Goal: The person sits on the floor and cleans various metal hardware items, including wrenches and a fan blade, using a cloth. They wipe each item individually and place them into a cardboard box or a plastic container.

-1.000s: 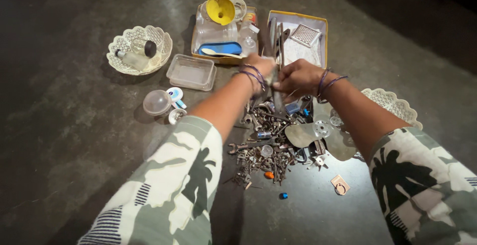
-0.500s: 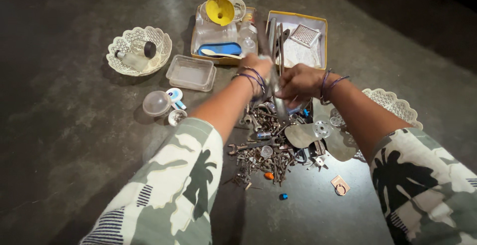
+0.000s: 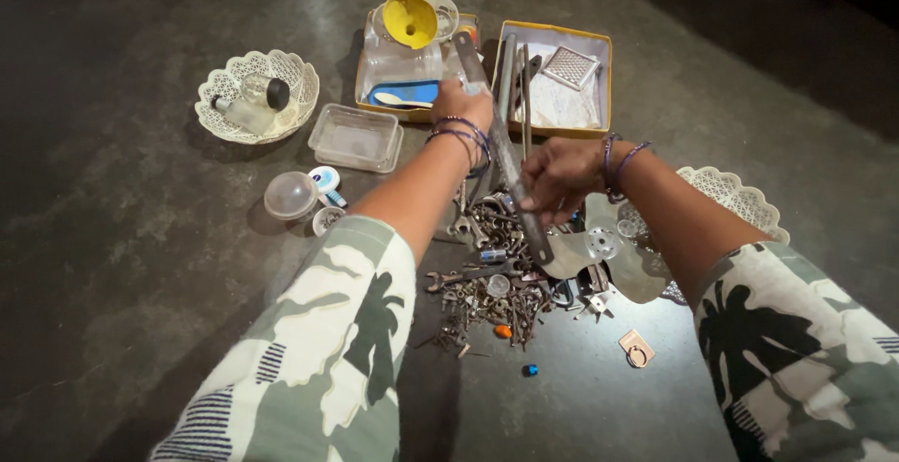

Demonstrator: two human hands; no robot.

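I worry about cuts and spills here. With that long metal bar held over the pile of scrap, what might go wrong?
1. The left hand and right hand grip the long metal bar bare; a rough or rusty edge might cut them.
2. Its lower end hangs just above the pile of small metal parts; a slip may scatter them.
3. Its upper end is near the yellow funnel and could knock it.

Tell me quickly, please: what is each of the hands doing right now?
Left hand: closed on the upper part of a long flat metal bar.
Right hand: closed on the lower part of the same bar.
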